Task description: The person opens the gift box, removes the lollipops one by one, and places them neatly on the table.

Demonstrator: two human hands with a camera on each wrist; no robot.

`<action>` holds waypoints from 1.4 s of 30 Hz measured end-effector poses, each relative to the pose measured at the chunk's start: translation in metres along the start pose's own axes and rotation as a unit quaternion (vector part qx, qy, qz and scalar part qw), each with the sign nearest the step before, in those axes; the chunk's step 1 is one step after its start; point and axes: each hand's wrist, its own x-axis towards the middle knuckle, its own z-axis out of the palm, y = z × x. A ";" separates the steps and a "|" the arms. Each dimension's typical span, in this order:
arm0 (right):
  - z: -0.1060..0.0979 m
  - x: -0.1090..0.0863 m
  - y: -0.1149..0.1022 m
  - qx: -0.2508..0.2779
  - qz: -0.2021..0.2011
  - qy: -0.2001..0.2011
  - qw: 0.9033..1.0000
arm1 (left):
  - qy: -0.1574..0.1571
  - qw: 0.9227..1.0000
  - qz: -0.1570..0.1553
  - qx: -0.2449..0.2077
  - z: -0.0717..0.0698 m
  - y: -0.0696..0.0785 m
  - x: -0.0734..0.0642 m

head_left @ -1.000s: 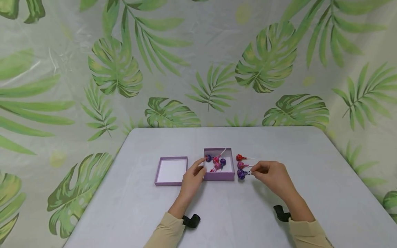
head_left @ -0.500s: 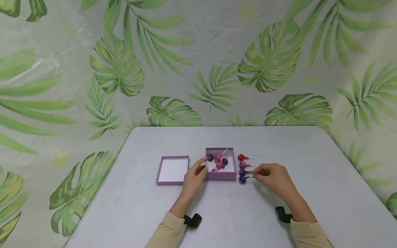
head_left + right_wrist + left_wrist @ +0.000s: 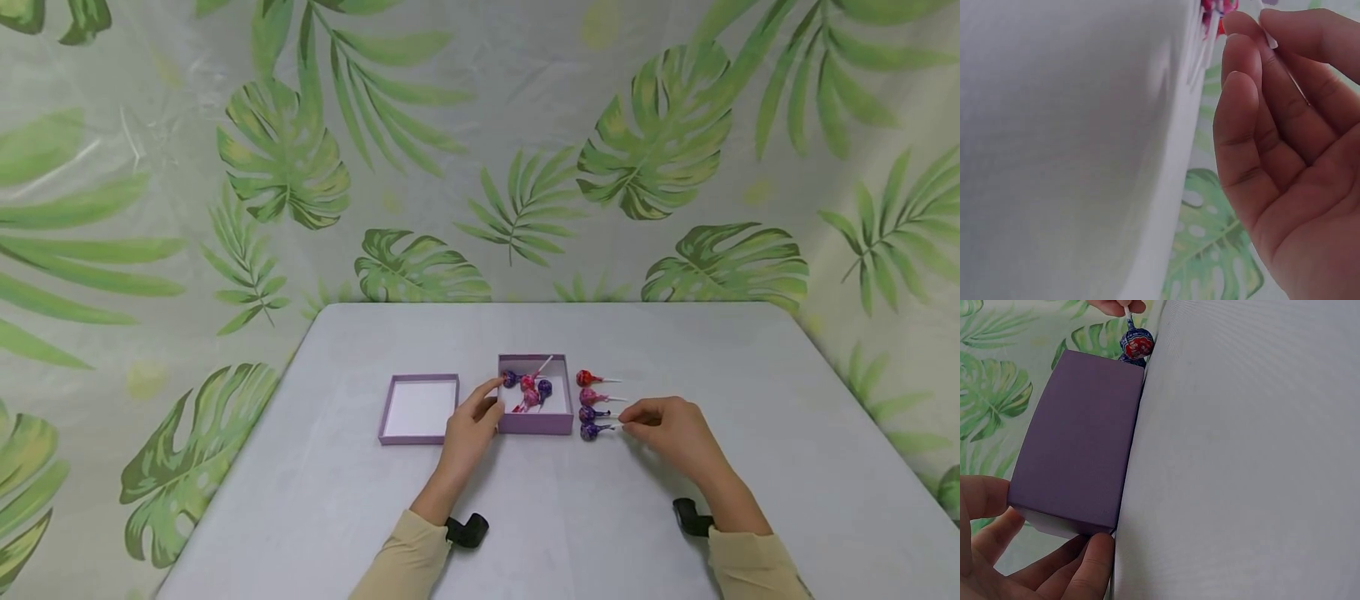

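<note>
An open purple box point(image 3: 534, 425) holds several wrapped lollipops, among them a pink lollipop point(image 3: 531, 397) and a dark purple lollipop point(image 3: 545, 388). Against the box's left side rests my left hand point(image 3: 471, 421), its fingertips spread from the rim down to the table in the left wrist view. To the right of the box, lollipops lie in a column: a red lollipop point(image 3: 584, 378) at the back, then a pink one point(image 3: 589, 397), then a purple one point(image 3: 587, 414). My right hand point(image 3: 667, 429) pinches the white stick of the nearest purple lollipop point(image 3: 589, 432) between thumb and forefinger.
The box's shallow lid point(image 3: 418, 440), purple-edged with a white inside, lies left of the box by my left hand. Everything stands on a white table point(image 3: 322, 500). Behind hangs a leaf-patterned sheet point(image 3: 517, 100).
My right hand has lowered the purple lollipop towards me, at the front of the column, so both purple ones now show apart. The left hand stays against the box. The head view shifts slightly.
</note>
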 end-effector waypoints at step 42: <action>-0.028 -0.001 -0.013 -0.093 -0.025 -0.022 0.995 | -0.005 1.000 -0.006 0.001 0.000 -0.002 0.001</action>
